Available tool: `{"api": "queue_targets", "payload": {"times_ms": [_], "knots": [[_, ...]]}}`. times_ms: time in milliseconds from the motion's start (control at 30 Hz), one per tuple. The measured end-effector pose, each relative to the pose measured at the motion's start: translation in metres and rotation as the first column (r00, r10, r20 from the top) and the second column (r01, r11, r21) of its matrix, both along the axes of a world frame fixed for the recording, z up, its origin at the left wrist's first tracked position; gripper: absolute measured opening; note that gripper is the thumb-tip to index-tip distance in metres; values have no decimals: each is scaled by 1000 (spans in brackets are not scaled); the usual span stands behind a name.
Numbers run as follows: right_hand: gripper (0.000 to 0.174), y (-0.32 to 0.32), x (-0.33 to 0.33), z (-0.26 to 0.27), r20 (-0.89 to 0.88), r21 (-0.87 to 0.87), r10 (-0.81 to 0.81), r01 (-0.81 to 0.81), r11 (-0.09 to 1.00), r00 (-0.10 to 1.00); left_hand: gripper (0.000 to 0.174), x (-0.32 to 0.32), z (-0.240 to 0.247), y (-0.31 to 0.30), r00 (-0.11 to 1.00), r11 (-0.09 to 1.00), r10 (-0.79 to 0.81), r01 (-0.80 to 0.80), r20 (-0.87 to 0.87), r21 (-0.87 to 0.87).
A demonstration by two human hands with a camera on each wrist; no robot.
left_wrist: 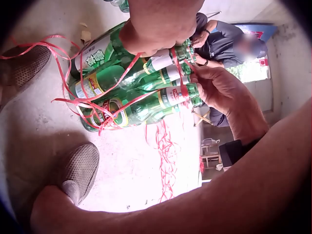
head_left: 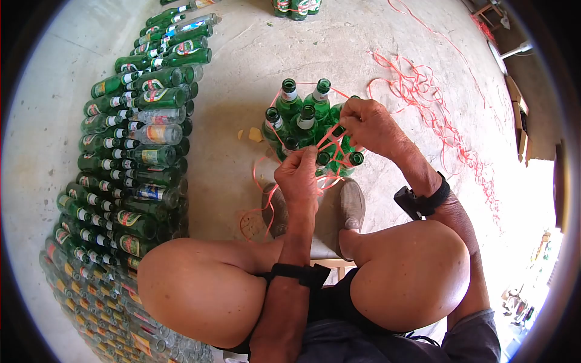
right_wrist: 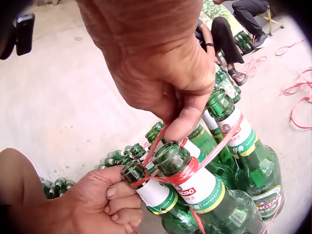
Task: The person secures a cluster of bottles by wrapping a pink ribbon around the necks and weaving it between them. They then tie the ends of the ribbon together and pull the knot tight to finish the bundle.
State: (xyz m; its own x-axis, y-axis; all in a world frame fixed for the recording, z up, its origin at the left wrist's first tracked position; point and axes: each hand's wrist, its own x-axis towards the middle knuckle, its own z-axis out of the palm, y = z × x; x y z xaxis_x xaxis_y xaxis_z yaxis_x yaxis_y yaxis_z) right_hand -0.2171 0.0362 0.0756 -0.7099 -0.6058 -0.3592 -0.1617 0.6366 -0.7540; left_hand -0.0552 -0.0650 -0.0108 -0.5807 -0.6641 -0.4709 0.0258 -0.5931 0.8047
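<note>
A cluster of green glass beer bottles (head_left: pixel 305 124) stands upright on the floor between the person's shoes. Pink plastic string (right_wrist: pixel 195 168) runs round the bottle necks, wound close under the mouth of one bottle (right_wrist: pixel 207 195). My left hand (head_left: pixel 298 175) pinches the string at the near side of the cluster, fingers curled beside the necks. Opposite it, my right hand (head_left: pixel 374 128) pinches another stretch with thumb and forefinger, just over a bottle mouth in the right wrist view. Taut strands stretch between the two hands. Loose ends (left_wrist: pixel 58 63) trail down over the bottles toward the shoes.
Stacked bottles (head_left: pixel 142 151) lie on their sides along the left. A loose heap of pink string (head_left: pixel 423 97) spreads over the floor at right. Another bottle bundle (head_left: pixel 296 8) stands at the far edge. A seated person (left_wrist: pixel 224 44) appears in the left wrist view.
</note>
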Motion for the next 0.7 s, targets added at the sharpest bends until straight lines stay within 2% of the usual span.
{"api": "queue_targets", "payload": {"times_ms": [167,467,700], "knots": [[18,-5,8,4,67,20,-105,104,994,992,11,-1,-1,-1,1000,1000,3,-3,24,16],[21,-8,7,6,118,24,-129,127,992,985,10,-2,3,-3,999,999,-3,1,51,52],[24,-11,4,2,54,52,-113,110,992,992,10,-4,6,-1,997,998,4,-9,74,67]]}}
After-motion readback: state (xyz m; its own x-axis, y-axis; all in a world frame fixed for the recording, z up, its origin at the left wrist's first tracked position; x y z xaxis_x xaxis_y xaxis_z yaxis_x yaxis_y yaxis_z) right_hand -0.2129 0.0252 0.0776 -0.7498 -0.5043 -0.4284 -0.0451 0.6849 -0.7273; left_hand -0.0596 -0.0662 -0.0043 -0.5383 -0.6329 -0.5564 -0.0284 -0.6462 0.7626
